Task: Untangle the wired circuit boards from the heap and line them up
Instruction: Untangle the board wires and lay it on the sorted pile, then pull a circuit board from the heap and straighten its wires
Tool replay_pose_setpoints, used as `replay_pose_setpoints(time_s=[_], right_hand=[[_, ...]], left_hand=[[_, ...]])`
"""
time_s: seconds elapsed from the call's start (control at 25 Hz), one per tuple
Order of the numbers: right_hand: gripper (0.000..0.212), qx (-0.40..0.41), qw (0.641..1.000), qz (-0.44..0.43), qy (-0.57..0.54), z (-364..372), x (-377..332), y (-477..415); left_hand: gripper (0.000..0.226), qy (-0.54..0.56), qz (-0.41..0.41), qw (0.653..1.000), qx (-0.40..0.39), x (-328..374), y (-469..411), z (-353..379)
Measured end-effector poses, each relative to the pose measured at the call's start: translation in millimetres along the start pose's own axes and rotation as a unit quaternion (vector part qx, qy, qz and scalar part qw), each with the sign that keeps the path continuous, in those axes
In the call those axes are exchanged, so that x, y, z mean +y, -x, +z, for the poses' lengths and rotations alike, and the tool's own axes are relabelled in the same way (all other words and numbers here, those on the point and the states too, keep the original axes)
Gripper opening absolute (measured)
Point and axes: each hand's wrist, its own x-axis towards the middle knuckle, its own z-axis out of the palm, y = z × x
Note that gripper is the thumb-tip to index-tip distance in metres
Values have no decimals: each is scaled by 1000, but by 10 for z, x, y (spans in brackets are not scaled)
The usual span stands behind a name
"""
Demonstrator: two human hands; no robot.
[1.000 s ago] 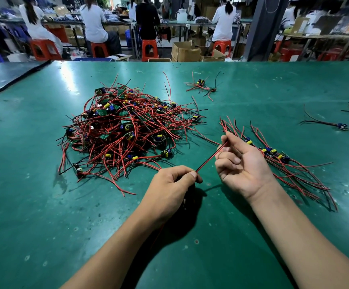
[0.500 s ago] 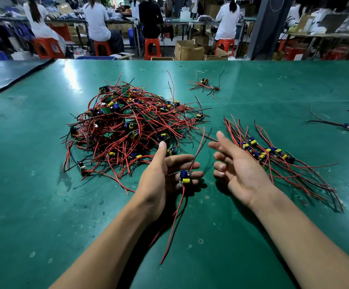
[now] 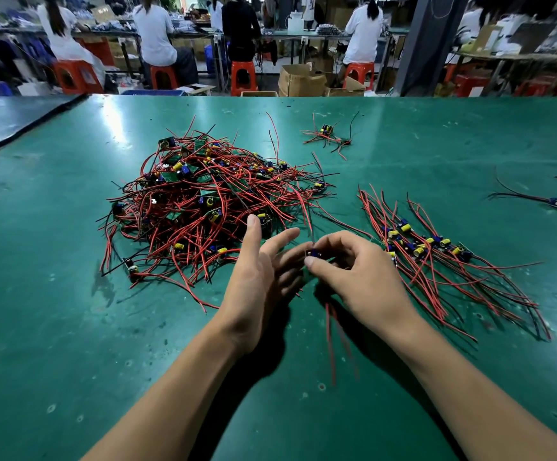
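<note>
The right hand (image 3: pixel 353 271) pinches one small blue-and-yellow circuit board (image 3: pixel 313 253) trailing red wires, the left hand (image 3: pixel 260 277) spread beside it; a short lined-up row (image 3: pixel 430 257) lies right, while the large tangled red-wired heap (image 3: pixel 204 201) awaits left.

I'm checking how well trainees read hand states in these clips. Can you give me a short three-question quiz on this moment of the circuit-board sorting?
1. Fill in: the left hand has fingers that are ___ (straight or curled).
2. Which hand pinches the single wired circuit board? A. left hand B. right hand C. neither
3. True or false: the lined-up row of boards lies on the right of the tangled heap.
Key: 1 straight; 2 B; 3 true.
</note>
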Motion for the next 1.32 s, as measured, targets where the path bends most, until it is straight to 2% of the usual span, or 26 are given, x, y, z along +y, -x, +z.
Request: replay_pose_setpoints(time_s=[0.08, 0.16, 0.2, 0.28, 0.32, 0.4, 0.44, 0.52, 0.6, 0.68, 0.76, 0.92, 1.08, 1.16, 1.32], right_hand=[[10, 51, 998, -5, 24, -98, 58, -81], [9, 117, 991, -7, 69, -233, 118, -166], [9, 147, 985, -1, 89, -313, 149, -203], [12, 186, 973, 29, 131, -463, 212, -249], [17, 199, 964, 47, 169, -521, 242, -258], [26, 214, 939, 58, 262, -577, 264, -248], [27, 212, 935, 34, 281, -569, 249, -238], [24, 177, 948, -55, 258, -476, 194, -207], [21, 84, 963, -115, 230, -319, 152, -147], [21, -21, 963, -115, 241, -175, 156, -85], [21, -72, 953, -99, 276, -100, 192, -49], [19, -50, 959, -72, 268, -119, 198, -69], [9, -21, 997, 34, 73, -52, 145, -68], [10, -24, 997, 55, 44, -28, 142, -68], [8, -25, 997, 44, 51, -9, 134, -53]], left_hand=[[73, -34, 21, 999, 28, 1, 19, 25], [48, -118, 82, 986, 81, 0, 41, 12], [32, -199, 131, 965, 113, -2, 47, -13], [13, -354, 220, 893, 171, -16, 57, -69], [10, -404, 246, 861, 188, -12, 62, -83], [16, -455, 253, 830, 201, -6, 35, -116], [22, -478, 232, 822, 202, -2, 6, -137], [38, -528, 174, 808, 196, 23, -40, -191], [47, -547, 144, 805, 182, 51, -63, -244], [47, -560, 147, 797, 171, 65, -53, -257], [42, -569, 174, 785, 172, 50, -36, -248], [27, -561, 231, 770, 200, 12, 7, -209], [12, -521, 281, 769, 242, 1, 28, -161], [19, -552, 266, 761, 212, -11, 22, -149], [39, -612, 206, 745, 168, -41, 12, -168]])
